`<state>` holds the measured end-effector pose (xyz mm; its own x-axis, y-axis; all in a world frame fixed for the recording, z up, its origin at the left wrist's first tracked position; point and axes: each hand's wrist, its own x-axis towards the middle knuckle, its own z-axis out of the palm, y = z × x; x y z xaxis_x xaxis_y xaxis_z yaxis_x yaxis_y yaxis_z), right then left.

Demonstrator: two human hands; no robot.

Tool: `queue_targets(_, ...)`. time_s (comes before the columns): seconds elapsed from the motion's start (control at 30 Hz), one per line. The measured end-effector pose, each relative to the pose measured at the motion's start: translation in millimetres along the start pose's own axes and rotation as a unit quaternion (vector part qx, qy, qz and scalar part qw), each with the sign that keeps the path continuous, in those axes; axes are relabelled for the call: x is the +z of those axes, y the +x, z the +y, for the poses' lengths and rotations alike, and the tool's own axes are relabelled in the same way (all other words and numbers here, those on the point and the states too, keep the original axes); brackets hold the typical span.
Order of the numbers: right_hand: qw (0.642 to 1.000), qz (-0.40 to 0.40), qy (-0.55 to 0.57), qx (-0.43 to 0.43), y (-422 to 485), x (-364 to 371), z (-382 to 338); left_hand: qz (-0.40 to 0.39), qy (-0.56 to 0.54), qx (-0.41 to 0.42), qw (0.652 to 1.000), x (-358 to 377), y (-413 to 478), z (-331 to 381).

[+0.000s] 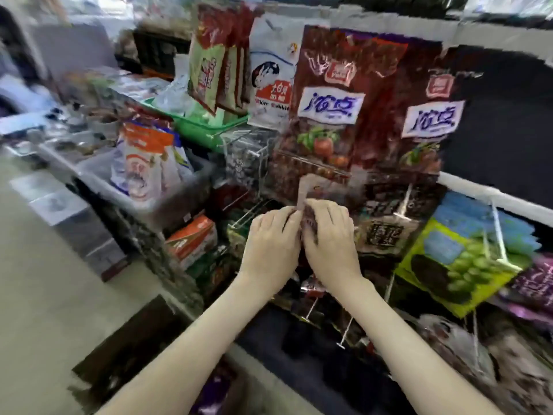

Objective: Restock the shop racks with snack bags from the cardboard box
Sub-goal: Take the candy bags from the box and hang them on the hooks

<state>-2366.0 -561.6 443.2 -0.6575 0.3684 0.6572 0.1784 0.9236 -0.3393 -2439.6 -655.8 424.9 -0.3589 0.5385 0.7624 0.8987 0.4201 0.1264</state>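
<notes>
Both my hands meet at the middle of the rack on a small dark reddish snack bag. My left hand pinches its left edge near the pale top flap, and my right hand curls over its right side. The bag sits in front of a row of wire hooks on the rack. Above it hang two large dark red snack bags with white labels. The cardboard box lies at the lower left by the floor, its inside dark and blurred.
A green-and-blue bag hangs at the right on white pegs. White candy bags and red-green bags hang upper left over a green basket. A grey bin with orange-white bags stands left. Bare pegs stick out below my hands.
</notes>
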Motion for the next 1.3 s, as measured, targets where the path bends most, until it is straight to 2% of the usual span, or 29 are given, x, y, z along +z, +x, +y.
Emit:
queue_targets(0.13, 0.991, -0.129, 0.041, -0.012, -56.2, 73.0, -30.3, -0.169, -0.015, -0.159, 0.973, -5.9, -98.7, -46.0)
queue_targets(0.23, 0.968, -0.243, 0.059, -0.011, -102.7, 131.1, -52.9, -0.241, -0.007, -0.27, 0.932, -2.4, -181.2, -84.5)
queue_targets(0.33, 0.942, -0.332, 0.051, -0.016, -151.3, 193.8, -68.5, -0.295, -0.01, -0.398, 0.868, 6.9, -267.1, -119.0)
queue_targets(0.43, 0.889, -0.453, 0.07, 0.008, -200.7, 262.0, -75.8, -0.344, -0.016, -0.509, 0.789, 21.8, -349.9, -148.7)
queue_targets(0.6, 0.82, -0.566, 0.077, 0.031, -276.3, 368.2, -80.1, -0.373, -0.023, -0.637, 0.674, 54.1, -465.7, -197.5)
queue_targets(0.73, 0.781, -0.617, 0.076, 0.056, -315.0, 432.9, -84.7, -0.292, -0.02, -0.754, 0.588, 83.4, -511.8, -246.5)
queue_targets(0.87, 0.766, -0.633, 0.093, 0.06, -321.5, 477.4, -89.2, -0.2, -0.012, -0.792, 0.577, 113.3, -532.3, -306.5)
queue_targets(0.93, 0.766, -0.634, 0.094, 0.058, -317.3, 493.8, -88.8, -0.209, 0.0, -0.782, 0.587, 127.7, -538.2, -332.9)
queue_targets(1.07, 0.764, -0.635, 0.097, 0.063, -306.4, 513.4, -79.5, -0.306, 0.033, -0.707, 0.636, 158.3, -549.4, -367.9)
queue_targets(1.17, 0.762, -0.636, 0.095, 0.069, -299.5, 517.8, -68.5, -0.388, 0.086, -0.672, 0.625, 181.4, -559.7, -383.6)
queue_targets(1.23, 0.761, -0.639, 0.089, 0.068, -294.9, 516.4, -61.5, -0.469, 0.146, -0.62, 0.612, 189.7, -561.4, -387.7)
queue_targets(1.3, 0.76, -0.64, 0.083, 0.071, -288.6, 512.0, -55.6, -0.523, 0.16, -0.565, 0.617, 191.4, -556.0, -385.4)
